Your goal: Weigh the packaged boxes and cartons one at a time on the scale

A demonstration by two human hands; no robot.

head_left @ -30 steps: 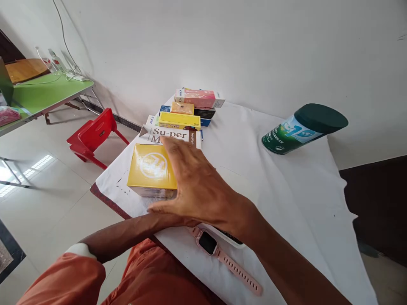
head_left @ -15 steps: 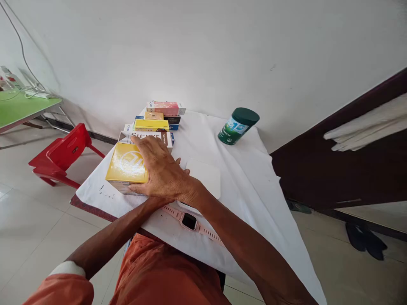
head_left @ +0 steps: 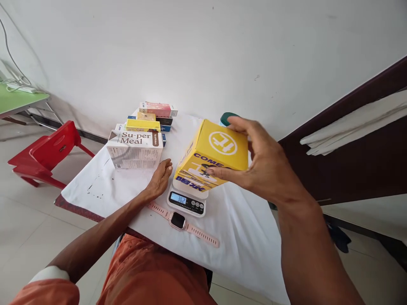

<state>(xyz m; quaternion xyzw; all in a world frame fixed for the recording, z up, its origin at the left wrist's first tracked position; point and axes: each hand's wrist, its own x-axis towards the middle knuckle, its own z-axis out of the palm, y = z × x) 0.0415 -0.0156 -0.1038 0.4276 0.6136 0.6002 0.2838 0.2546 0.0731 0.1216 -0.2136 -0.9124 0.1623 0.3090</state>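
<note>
My right hand (head_left: 267,167) grips a yellow box (head_left: 222,146) from its right side, with the thumb on the front face. The box is tilted and is over the white kitchen scale (head_left: 189,206); whether it touches the plate cannot be made out. The scale's display seems to read 362. My left hand (head_left: 160,180) rests on its side at the scale's left edge, fingers extended and holding nothing. A pink watch (head_left: 178,220) lies in front of the scale. The white "Su-per Meal" box (head_left: 135,148) stands beyond my left hand.
Several smaller boxes (head_left: 143,124) are grouped behind the white box. A green canister (head_left: 227,118) is mostly hidden behind the yellow box. The white cloth (head_left: 244,237) covers the table. A red chair (head_left: 59,150) stands at the left.
The yellow box has moved right in my right hand, from beside the white box to over the scale. My arms are uncrossed, and my left hand and the scale's display now show.
</note>
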